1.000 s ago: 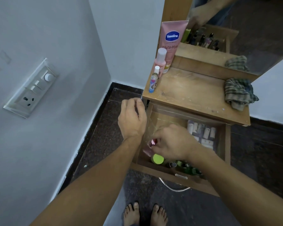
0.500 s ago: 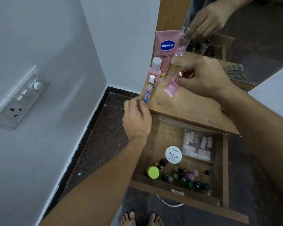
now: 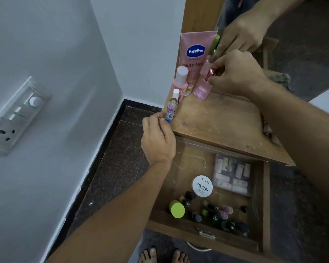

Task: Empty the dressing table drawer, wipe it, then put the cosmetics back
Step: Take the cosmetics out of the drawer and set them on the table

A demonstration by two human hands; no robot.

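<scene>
The tall pink squeeze tube at the back left of the wooden table top bears a blue oval badge reading "Vaseline". Beneath it is "Gluta-Hya", the rest hidden. In the open wooden drawer below the table top, a round white lid reads "ZUDIO" and "NAIL POLISH". Its smaller print is illegible.

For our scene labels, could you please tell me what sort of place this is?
Probably a bedroom corner in a home: a wooden dressing table with a mirror, its open drawer holding nail polish bottles, and a wall switchboard beside it.
</scene>
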